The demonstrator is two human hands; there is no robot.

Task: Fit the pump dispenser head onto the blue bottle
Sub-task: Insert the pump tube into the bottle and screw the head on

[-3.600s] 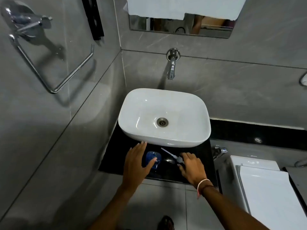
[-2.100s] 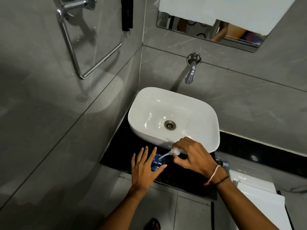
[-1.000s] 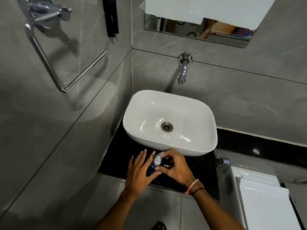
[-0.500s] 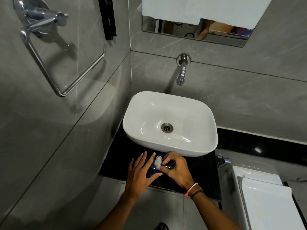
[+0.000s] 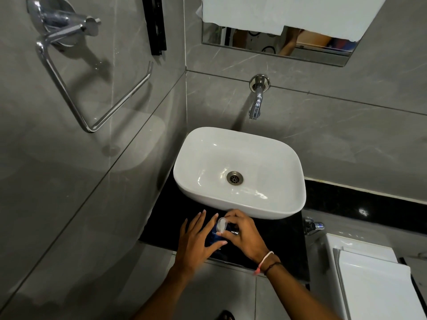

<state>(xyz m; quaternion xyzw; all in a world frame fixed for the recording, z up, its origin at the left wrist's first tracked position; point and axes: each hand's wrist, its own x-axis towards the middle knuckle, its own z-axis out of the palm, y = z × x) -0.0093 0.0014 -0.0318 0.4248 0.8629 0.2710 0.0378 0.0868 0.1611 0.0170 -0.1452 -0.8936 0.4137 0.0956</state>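
Blue bottle [image 5: 213, 237] (mostly hidden) sits between both hands, seemingly.

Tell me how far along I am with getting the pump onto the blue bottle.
Done: the pump sits on top of the blue bottle on the black counter. In hand: your left hand steadies the bottle while your right hand grips the pump. Left: probably tightening it; I can't tell whether it is fully seated.

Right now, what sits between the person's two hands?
In the head view, the blue bottle with the pump head on top, between left hand and right hand.
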